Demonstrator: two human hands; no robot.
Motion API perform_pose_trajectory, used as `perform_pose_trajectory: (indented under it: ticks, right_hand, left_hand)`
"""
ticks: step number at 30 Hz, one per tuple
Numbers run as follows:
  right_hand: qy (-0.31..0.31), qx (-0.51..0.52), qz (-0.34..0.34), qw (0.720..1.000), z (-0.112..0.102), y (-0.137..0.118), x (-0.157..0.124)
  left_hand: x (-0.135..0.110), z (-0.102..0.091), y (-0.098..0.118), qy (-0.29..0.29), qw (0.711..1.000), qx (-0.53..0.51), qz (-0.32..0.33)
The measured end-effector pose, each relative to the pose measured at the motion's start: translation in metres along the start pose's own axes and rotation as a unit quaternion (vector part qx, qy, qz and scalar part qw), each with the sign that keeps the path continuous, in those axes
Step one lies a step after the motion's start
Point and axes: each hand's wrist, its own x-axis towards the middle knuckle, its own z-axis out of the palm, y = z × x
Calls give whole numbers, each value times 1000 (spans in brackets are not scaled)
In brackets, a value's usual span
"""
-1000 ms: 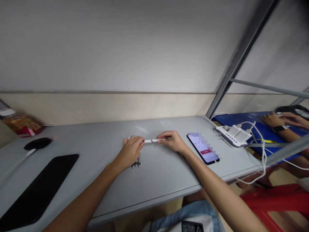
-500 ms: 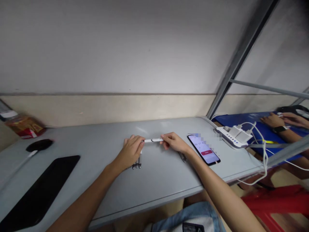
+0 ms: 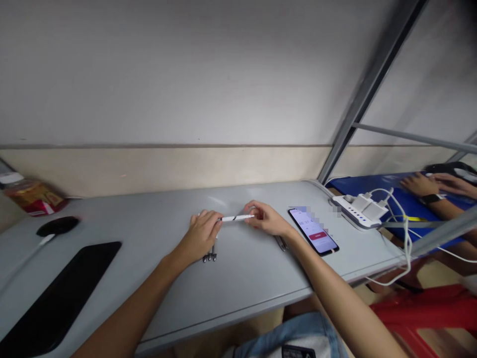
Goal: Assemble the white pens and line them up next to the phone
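Observation:
A white pen (image 3: 235, 218) with a dark mark on its barrel lies level between my two hands, just above the desk. My left hand (image 3: 203, 231) is closed on its left end, which the fingers hide. At the other end, the thumb and curled fingers of my right hand (image 3: 269, 219) surround the pen's white tip in a loose grip. Silver cone-shaped pen tips (image 3: 209, 257) stick out from below my left hand; the rest of them is covered. Beneath my right wrist are small dark, shiny pieces (image 3: 282, 243), partly hidden.
On the grey desk (image 3: 238, 278), a phone (image 3: 315, 231) with a lit screen lies right, near a white power strip (image 3: 357, 211) with cables. A black mat (image 3: 67, 293), black round charger (image 3: 57, 226) and jar (image 3: 33, 196) are left. Another person's hands (image 3: 421, 184) work at a blue table.
My right fingers have loosened and spread around the pen's right end, baring its tip. The pen appears turned, with its clip no longer seen. My left hand keeps its grip.

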Motion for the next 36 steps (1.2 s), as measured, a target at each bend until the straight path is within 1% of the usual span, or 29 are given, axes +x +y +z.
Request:
perform_pose_trajectory:
  ticks: [4,6,8,12,13,17,21,23,25,28,32,34,36]
  right_hand:
    - [11,-42,15,999,1,0,0]
    - [19,-53,2,998,2,0,0]
    - [10,-58,-8,998,2,-1,0]
    - [2,-100,31,994,0,2,-1]
    - [5,-108,30,994,0,3,-1]
    - [12,-111,-14,994,-1,3,-1]
    - [-2,-129,26,991,-1,3,-1]
    - [14,-127,11,992,-1,2,-1]
    - [26,-124,-28,992,0,1,-1]
    - [29,-157,-58,985,1,0,-2]
    - [37,-205,-42,977,4,2,-1]
    - [28,-207,-34,977,6,1,-1]
    - [14,-187,-24,982,8,-1,0]
  left_hand:
    - [0,2,0,1,1000,0,4]
    - [0,2,-1,2,1000,5,3]
    - [-1,3,-3,-1,1000,12,2]
    - [-1,3,-5,-4,1000,18,8]
    - [-1,4,-5,-5,1000,17,7]
    - [-1,6,-6,-5,1000,10,-2]
    - [0,6,-6,-5,1000,-1,1]
    - [1,5,-6,-7,1000,-2,3]
    - [0,5,-7,-7,1000,2,4]
    - [0,6,-9,-10,1000,8,8]
    - [-1,8,-12,-10,1000,15,18]
    - [-1,8,-12,-9,999,23,25]
    - [-1,5,-12,-4,998,45,32]
